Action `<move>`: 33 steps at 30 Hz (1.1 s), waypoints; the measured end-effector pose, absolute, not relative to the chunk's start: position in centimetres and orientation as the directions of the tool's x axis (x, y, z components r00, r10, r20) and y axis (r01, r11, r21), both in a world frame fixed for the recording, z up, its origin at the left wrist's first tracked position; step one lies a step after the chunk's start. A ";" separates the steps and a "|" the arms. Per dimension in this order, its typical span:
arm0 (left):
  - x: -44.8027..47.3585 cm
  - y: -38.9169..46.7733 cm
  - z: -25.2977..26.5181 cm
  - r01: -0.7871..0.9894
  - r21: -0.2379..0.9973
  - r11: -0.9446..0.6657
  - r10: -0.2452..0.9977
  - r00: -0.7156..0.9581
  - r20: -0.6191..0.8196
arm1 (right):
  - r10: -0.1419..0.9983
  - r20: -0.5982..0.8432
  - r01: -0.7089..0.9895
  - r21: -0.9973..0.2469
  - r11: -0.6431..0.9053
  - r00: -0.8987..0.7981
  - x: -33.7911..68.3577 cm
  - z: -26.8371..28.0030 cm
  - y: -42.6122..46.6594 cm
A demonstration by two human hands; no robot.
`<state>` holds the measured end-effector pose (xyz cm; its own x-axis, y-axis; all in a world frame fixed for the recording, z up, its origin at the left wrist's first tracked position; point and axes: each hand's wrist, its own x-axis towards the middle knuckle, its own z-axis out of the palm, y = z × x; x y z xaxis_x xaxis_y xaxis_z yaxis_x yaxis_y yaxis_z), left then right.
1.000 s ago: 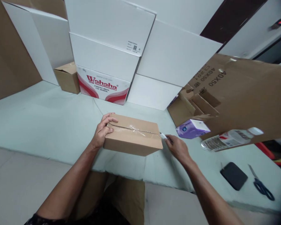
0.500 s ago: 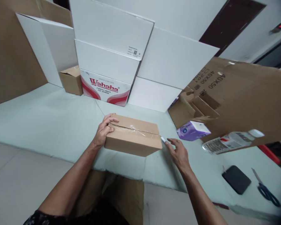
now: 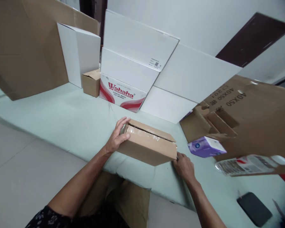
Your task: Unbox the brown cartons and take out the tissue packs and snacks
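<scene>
A closed-sided brown cardboard box (image 3: 147, 147) lies on the pale green table cover in front of me. Along its top runs a slit seam, with parted clear tape (image 3: 143, 132) beside it. My left hand (image 3: 118, 136) grips the box's left end, thumb on the near top flap and fingers over the far one. At the right end, low by the near corner, is my right hand (image 3: 184, 165), its fingers curled closed. The slim utility knife seen in it a moment ago is now mostly hidden behind the fingers and box.
Behind stand white cartons (image 3: 130, 41), a Wahaba-like red-printed carton (image 3: 122, 93) and a small brown box (image 3: 91, 84). To the right are an open divided carton (image 3: 197, 125), a purple pack (image 3: 205, 147), a plastic bottle (image 3: 249, 165) and a black flat object (image 3: 254, 209).
The seam has opened wider and its tape has parted. The box is tilted more toward me. My right hand has moved lower at the right end. The view has shifted left.
</scene>
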<state>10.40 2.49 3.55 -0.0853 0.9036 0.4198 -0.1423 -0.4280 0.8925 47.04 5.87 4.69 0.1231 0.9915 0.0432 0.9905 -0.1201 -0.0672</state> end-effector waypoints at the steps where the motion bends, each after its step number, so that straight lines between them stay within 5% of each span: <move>1: 10.2 2.3 3.8 -0.107 0.882 -0.459 0.888 -0.079 0.452 | 0.991 0.051 0.990 -0.072 -0.123 0.127 47.2 4.2 5.9; 9: 9.8 3.5 4.7 0.027 0.806 -0.591 0.806 -0.006 0.592 | 0.957 0.169 0.937 -0.301 -0.180 0.238 48.9 9.6 5.1; 12: 10.4 3.7 4.1 -0.008 0.817 -0.577 0.817 -0.022 0.576 | 0.929 0.355 0.890 -0.450 0.070 0.107 46.6 14.5 3.2; 16: 10.8 3.5 3.7 -0.030 0.813 -0.581 0.813 -0.063 0.578 | 0.794 0.442 0.816 -0.203 0.541 -0.417 39.7 18.8 1.2; 19: 11.0 3.4 3.6 -0.057 0.808 -0.586 0.810 -0.067 0.583 | 0.698 0.351 0.731 -0.055 0.680 -0.624 35.4 19.3 1.5; 24: 11.2 3.6 3.2 -0.067 0.799 -0.598 0.801 -0.077 0.594 | 0.623 0.283 0.676 0.155 0.720 -0.729 32.9 18.4 3.5; 33: 11.2 3.7 3.2 -0.063 0.805 -0.590 0.807 -0.075 0.586 | 0.631 0.158 0.649 0.252 0.717 -0.759 31.1 18.3 4.6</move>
